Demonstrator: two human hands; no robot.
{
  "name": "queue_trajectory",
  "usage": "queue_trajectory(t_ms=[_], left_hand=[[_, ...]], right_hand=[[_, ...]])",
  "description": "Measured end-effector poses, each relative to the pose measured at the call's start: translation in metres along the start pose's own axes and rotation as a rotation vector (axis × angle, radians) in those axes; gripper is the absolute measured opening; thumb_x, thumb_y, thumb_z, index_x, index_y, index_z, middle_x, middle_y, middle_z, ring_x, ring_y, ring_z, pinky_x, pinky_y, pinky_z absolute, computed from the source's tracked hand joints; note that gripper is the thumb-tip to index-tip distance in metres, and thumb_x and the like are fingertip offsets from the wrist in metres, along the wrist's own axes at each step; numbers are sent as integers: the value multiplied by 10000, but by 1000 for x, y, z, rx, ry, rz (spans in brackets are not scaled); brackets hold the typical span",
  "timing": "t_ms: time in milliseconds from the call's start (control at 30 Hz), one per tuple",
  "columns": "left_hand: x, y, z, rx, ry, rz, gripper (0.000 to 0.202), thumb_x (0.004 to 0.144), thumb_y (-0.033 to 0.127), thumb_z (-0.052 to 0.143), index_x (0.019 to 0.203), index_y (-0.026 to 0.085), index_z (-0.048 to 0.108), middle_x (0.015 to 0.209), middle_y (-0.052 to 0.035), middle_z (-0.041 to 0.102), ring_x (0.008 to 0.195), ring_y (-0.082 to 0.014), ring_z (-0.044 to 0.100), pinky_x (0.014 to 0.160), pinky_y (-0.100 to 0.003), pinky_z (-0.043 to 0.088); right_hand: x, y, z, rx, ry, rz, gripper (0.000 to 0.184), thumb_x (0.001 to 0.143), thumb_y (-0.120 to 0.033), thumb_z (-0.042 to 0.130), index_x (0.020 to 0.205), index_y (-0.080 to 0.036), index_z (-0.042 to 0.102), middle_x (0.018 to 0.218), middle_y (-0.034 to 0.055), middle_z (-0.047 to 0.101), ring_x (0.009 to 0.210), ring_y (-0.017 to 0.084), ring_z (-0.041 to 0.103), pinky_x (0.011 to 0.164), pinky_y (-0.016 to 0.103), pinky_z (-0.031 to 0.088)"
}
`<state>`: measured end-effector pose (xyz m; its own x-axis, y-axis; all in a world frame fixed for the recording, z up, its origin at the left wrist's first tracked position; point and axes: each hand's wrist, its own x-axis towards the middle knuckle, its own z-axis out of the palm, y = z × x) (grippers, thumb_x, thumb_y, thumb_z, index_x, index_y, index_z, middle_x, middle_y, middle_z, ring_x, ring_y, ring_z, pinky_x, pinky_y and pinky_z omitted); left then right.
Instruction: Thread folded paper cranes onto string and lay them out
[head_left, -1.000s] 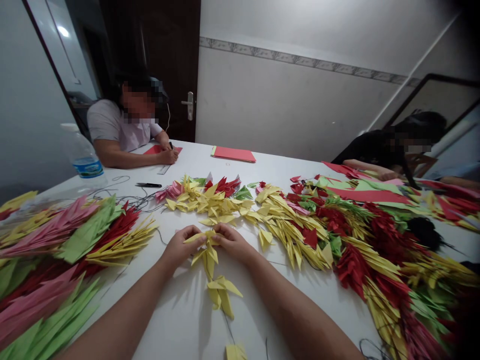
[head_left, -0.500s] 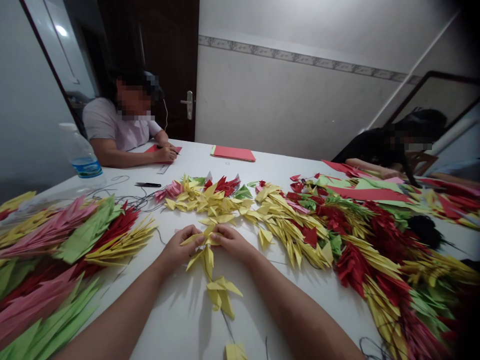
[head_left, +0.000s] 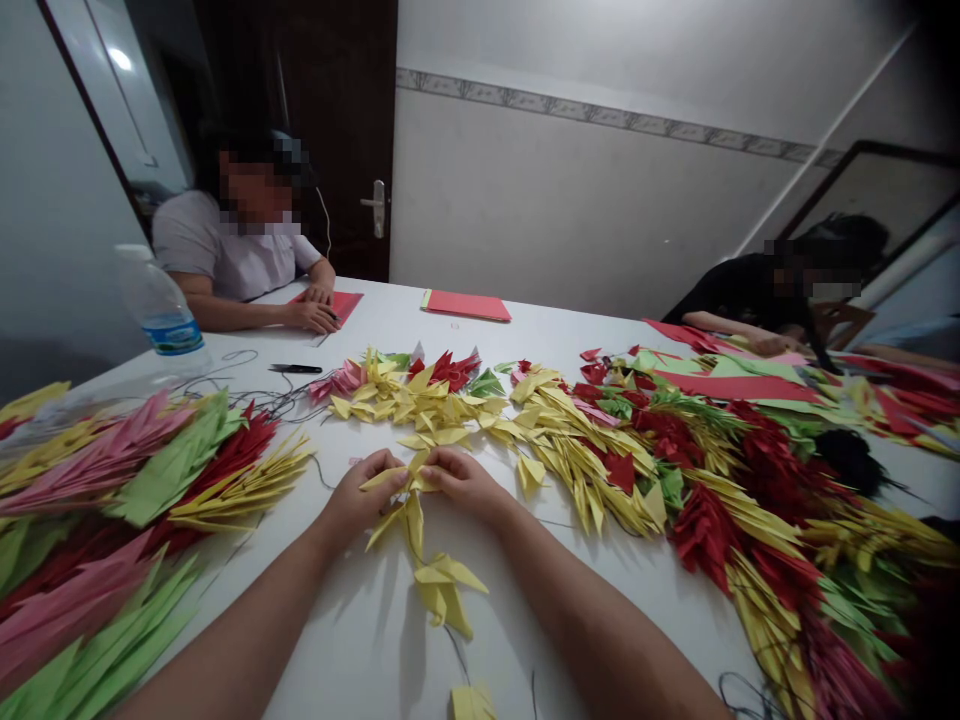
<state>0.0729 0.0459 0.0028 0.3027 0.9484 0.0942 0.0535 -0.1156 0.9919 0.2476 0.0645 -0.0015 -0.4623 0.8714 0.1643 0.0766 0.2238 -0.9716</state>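
Observation:
Between my two hands is a yellow folded paper crane point(head_left: 417, 474). The fingers of my left hand point(head_left: 369, 490) pinch its left wing. On the other side my right hand point(head_left: 466, 483) is closed on the right wing. Just below hangs a second yellow crane point(head_left: 412, 530), close against the first. Farther down a dark thread point(head_left: 456, 650) carries another yellow crane point(head_left: 444, 590), and one more yellow paper piece point(head_left: 471, 703) shows at the bottom edge. My fingertips partly hide the crane's middle.
Piles of yellow cranes point(head_left: 570, 445) lie beyond and right of my hands, mixed with red and green ones. Stacked colored cranes point(head_left: 180, 460) lie left. Behind are a small black cutter point(head_left: 296, 369), a bottle point(head_left: 171, 320) and red paper point(head_left: 469, 306). Two people sit across the table.
My hands keep almost the same place on the crane, and the hanging cranes have swayed slightly. The person at the left has shifted their hands over the red paper.

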Motion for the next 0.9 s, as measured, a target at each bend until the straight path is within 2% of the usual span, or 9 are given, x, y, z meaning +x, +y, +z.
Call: queue_trajectory(t_ms=[167, 333, 467, 667, 900], left_hand=[[2, -7, -2, -25, 32, 3, 295, 723, 411, 556, 633, 173, 407, 601, 49, 453, 511, -73, 401, 484, -196, 332], [3, -9, -2, -15, 30, 13, 313, 722, 431, 560, 645, 172, 401, 639, 42, 486, 554, -81, 435, 514, -197, 352], [3, -8, -4, 20, 26, 14, 309, 730, 439, 548, 656, 173, 409, 631, 42, 476, 558, -84, 425, 516, -198, 346], [3, -7, -5, 88, 41, -3, 317, 723, 455, 544, 647, 176, 413, 599, 48, 467, 533, -82, 406, 490, -192, 326], [1, -2, -2, 39, 35, -30, 331, 705, 459, 560, 659, 181, 385, 550, 70, 410, 494, -68, 373, 462, -179, 297]], right_hand=[[-1, 1, 3, -78, 51, -14, 329, 741, -487, 551, 705, -164, 501, 651, -29, 458, 598, 92, 412, 556, 212, 336], [0, 6, 2, -53, -22, 73, 332, 694, -479, 605, 706, -158, 519, 633, -28, 495, 595, 98, 456, 555, 214, 353], [-1, 3, 1, -84, -30, 83, 314, 700, -462, 602, 690, -161, 515, 634, -25, 525, 594, 102, 482, 565, 214, 370], [-3, -4, 2, -184, -27, 36, 311, 736, -450, 561, 665, -152, 505, 603, -31, 490, 562, 86, 425, 528, 201, 329], [-3, 0, 0, -300, -53, 17, 308, 717, -439, 581, 650, -155, 484, 579, -55, 381, 546, 74, 334, 487, 195, 262]])
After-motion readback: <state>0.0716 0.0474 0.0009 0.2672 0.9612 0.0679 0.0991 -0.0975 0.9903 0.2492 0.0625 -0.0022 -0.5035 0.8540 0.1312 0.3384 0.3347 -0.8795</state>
